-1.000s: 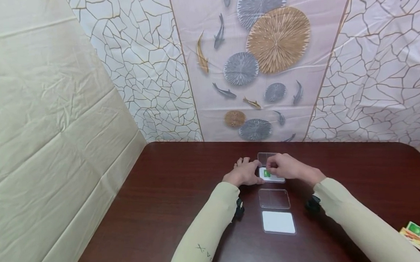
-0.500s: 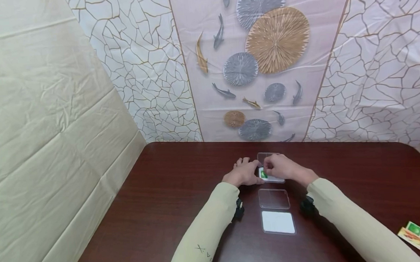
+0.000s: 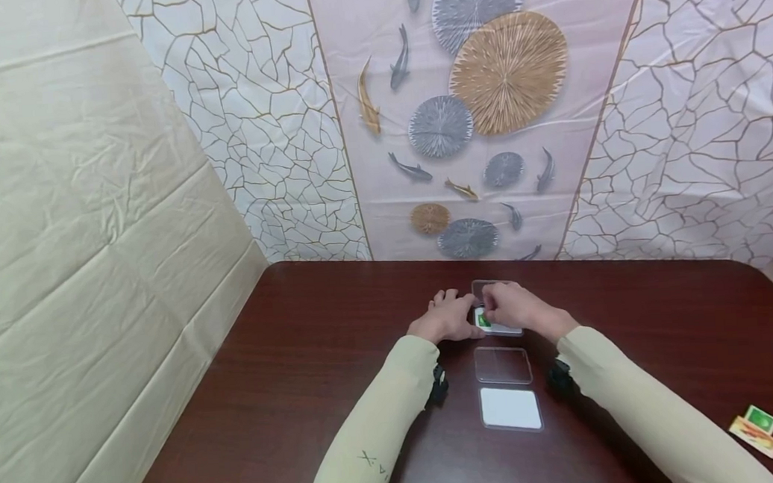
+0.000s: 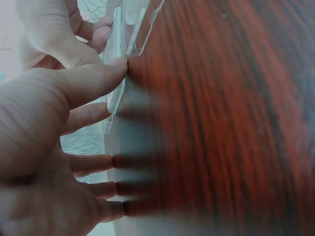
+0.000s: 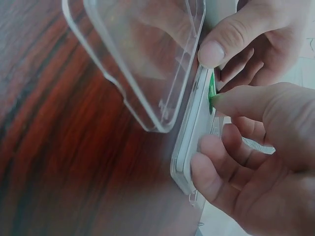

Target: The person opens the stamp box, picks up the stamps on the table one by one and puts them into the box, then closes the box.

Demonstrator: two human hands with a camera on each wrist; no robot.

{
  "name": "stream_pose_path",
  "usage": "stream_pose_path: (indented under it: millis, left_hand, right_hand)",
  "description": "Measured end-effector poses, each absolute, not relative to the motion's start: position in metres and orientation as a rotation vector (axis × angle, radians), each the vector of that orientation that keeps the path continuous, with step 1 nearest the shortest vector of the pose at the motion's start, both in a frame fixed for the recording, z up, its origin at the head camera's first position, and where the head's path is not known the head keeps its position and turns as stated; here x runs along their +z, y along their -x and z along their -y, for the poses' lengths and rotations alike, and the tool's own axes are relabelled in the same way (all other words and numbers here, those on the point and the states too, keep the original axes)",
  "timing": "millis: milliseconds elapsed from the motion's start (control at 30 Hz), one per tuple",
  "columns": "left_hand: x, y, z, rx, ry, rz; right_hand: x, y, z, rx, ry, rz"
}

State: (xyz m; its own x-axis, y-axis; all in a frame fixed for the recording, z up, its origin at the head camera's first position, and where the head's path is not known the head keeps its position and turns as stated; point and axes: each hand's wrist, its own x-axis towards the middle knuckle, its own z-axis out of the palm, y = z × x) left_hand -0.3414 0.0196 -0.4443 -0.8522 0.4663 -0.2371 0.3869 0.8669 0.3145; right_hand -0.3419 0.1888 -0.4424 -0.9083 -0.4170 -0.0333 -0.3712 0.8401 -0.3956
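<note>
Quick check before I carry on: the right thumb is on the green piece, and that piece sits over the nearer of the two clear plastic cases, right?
Wrong case. The right thumb is on the green piece, but that piece sits over the farther clear plastic case, as the head view shows.

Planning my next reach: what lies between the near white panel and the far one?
A clear plastic cover lies there, as the head view shows.

Small green piece (image 5: 212, 88) (partly hidden) against white-filled clear case (image 5: 189, 142).
</note>
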Motion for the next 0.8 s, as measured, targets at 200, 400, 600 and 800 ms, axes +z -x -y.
stream_pose_path:
  millis: [200,400,600,800]
  left_hand:
    - [-0.444,0.341,-0.02,0.362,-0.642,-2.735]
    - [-0.443,0.34,-0.018,0.377,-0.626,-2.725]
    - [-0.444,0.341,-0.017,0.381,-0.629,-2.731]
    - [-0.446,0.342,-0.019,0.401,-0.64,-2.728]
  right_hand:
    - [-0.442,0.34,-0.188,-0.587,0.602,-2.894]
    - [-0.439,0.339,-0.187,-0.561,0.609,-2.916]
    - [-0.431,0.335,-0.186,-0.546,0.601,-2.917]
    - [-0.428,0.329,-0.192,-0.536,0.612,-2.922]
